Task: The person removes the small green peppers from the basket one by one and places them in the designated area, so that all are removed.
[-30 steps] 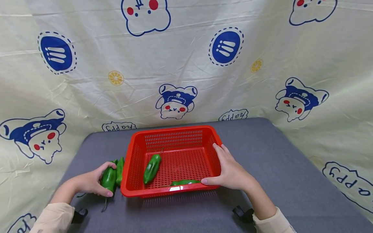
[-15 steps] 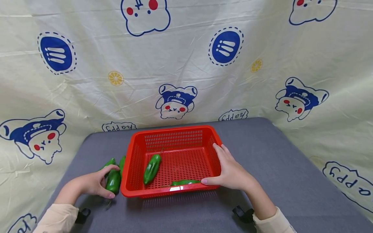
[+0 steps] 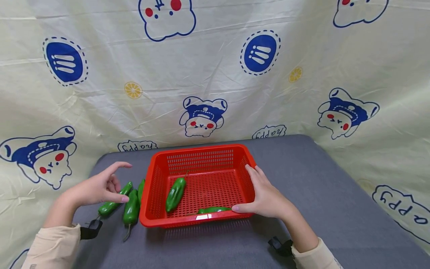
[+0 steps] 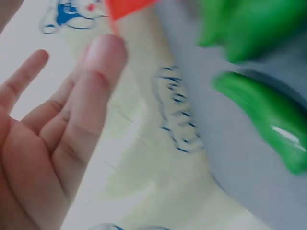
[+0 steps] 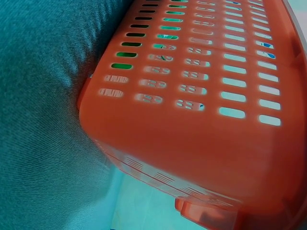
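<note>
My left hand (image 3: 97, 188) is raised over the table left of the basket, thumb and index finger spread apart, holding nothing. Below and beside it lie a green pepper (image 3: 109, 208) partly behind the thumb, a second green pepper (image 3: 131, 209) with its stem toward me, and a third green pepper (image 3: 141, 189) against the basket's left side. My right hand (image 3: 267, 196) grips the front right corner of the red plastic basket (image 3: 204, 149). Inside the basket, one green pepper (image 3: 175, 195) lies at the left and another pepper (image 3: 214, 210) sits along the front wall, partly hidden by the rim.
A grey cloth-covered table (image 3: 302, 179) carries everything, with bare cloth to the basket's right and in front. Behind and around the table hangs a pale printed curtain (image 3: 215, 74). In the right wrist view the basket's slotted wall (image 5: 192, 124) fills most of the picture.
My left hand has let go of a pepper, which now lies beside the basket's left side. It has risen up and to the left. My right hand and the basket have hardly moved.
</note>
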`<state>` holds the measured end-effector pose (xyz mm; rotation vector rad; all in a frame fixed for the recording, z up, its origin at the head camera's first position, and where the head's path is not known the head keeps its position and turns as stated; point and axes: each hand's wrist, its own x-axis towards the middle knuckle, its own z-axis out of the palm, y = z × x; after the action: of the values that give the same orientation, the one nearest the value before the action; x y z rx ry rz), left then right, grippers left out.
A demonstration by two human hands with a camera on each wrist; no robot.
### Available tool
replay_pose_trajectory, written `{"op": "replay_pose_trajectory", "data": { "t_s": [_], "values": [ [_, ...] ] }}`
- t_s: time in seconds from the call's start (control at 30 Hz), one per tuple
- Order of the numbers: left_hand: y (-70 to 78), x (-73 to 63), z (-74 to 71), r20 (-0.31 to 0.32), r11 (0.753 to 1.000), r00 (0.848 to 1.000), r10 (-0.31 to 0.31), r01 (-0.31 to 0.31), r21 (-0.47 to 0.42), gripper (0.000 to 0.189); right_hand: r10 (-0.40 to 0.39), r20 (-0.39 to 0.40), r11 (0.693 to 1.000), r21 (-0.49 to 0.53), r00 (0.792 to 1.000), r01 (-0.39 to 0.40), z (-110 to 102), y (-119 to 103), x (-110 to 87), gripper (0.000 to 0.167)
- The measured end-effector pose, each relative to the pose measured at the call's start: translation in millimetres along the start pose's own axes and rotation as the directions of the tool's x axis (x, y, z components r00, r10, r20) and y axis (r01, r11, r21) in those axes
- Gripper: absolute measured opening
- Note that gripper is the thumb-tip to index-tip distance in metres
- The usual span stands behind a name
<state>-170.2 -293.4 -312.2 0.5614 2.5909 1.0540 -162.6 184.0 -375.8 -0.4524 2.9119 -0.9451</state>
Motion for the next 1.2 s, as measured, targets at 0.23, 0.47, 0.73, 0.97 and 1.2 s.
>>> {"op": "replay_pose_trajectory", "data": {
  "t_s": [0.23, 0.47, 0.73, 0.97, 1.2],
  "values": [
    [42.3, 37.5, -2.9, 0.024, 0.995, 0.997, 0.075, -0.073, -0.069, 0.094, -0.001, 0.000, 1.000, 0.006, 1.000, 0.001, 0.2, -0.1, 0.0, 0.128],
    [67.1, 81.0, 7.0, 0.141, 0.999, 0.989, 0.037, -0.032, -0.040, 0.095, 0.000, 0.002, 1.000, 0.012, 1.000, 0.000, 1.0, 0.4, -0.2, 0.128],
    [72.8, 119.4, 27.3, 0.284, 0.995, 0.956, -0.075, 0.054, 0.079, 0.101, 0.001, 0.000, 1.000, 0.007, 1.000, -0.001, 1.1, 1.4, 0.7, 0.128],
    [72.9, 139.3, 43.0, 0.339, 0.963, 0.921, -0.192, 0.110, 0.246, 0.104, 0.008, 0.004, 1.000, 0.002, 1.000, -0.008, 0.5, 1.2, 0.4, 0.128],
    [68.4, 150.4, 54.0, 0.356, 0.931, 0.895, -0.269, 0.147, 0.333, 0.104, 0.001, 0.002, 1.000, -0.005, 1.000, -0.001, 0.1, 0.7, 0.9, 0.127]
  ]
}}
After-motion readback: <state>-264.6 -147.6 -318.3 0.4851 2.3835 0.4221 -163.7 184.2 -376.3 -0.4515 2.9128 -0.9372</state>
